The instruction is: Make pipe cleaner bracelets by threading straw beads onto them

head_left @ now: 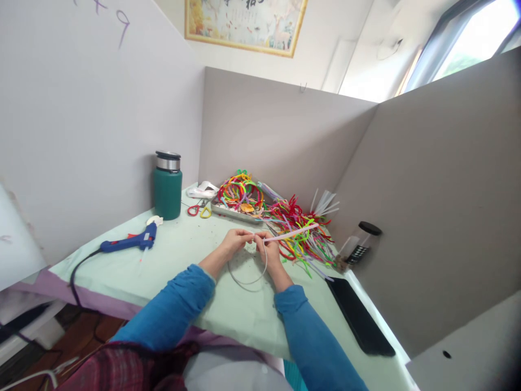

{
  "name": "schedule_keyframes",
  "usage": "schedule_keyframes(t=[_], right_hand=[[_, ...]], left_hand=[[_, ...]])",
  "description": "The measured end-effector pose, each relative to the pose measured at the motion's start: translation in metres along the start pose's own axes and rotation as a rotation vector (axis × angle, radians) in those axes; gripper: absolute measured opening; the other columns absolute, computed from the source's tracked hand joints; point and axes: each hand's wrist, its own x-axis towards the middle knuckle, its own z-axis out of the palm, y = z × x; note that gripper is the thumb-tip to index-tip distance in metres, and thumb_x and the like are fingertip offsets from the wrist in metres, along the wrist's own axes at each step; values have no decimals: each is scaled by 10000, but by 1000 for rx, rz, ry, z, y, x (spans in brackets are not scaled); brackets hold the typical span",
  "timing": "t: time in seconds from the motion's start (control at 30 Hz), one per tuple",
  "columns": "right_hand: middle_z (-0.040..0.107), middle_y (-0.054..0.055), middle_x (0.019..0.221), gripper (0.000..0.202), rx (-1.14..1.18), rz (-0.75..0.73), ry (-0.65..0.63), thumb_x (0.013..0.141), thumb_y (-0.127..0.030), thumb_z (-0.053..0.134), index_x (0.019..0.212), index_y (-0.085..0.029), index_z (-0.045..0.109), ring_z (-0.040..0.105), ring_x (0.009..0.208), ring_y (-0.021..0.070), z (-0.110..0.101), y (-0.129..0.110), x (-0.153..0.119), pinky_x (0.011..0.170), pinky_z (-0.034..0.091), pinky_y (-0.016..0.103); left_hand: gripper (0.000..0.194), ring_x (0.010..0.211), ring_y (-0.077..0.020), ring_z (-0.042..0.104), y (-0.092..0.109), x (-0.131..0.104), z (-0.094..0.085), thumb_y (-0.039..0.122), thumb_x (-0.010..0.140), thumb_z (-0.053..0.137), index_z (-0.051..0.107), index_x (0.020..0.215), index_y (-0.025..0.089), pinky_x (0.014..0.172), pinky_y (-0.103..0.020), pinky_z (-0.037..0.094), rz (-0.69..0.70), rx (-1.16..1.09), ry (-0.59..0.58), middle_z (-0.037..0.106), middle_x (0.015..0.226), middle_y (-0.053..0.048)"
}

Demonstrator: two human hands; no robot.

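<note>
My left hand (pixel 236 241) and my right hand (pixel 269 251) meet above the middle of the table, both with fingers pinched. Out to the right from between them runs a pale pink pipe cleaner (pixel 295 232). A thin whitish headband (pixel 249 284), curved like a hoop, hangs below the fingers, its ends up at the two hands. The pipe cleaner's near end lies at the headband by my fingertips; whether it is wrapped around it is too small to tell. Beyond my right hand spreads a heap of loose coloured pipe cleaners (pixel 299 217).
A metal tray (pixel 234 213) holds coloured pipe-cleaner rings. Scissors with red and yellow handles (pixel 205 213) lie beside it. On the left are a green bottle (pixel 167 193) and a blue corded glue gun (pixel 128 243). A black flat object (pixel 360 317) and a clear jar (pixel 360 244) are right.
</note>
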Motion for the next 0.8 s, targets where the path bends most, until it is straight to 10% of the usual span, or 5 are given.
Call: schedule_keyframes(t=[0.8], right_hand=[[491, -36, 507, 311, -57, 34, 51, 796, -482, 611, 657, -209, 564, 434, 481, 134, 1, -3, -1, 495, 354, 263]], left_hand=[[274, 369, -29, 292, -7, 8, -3, 293, 546, 746, 583, 708, 144, 389, -224, 117, -52, -118, -30, 538, 545, 38]])
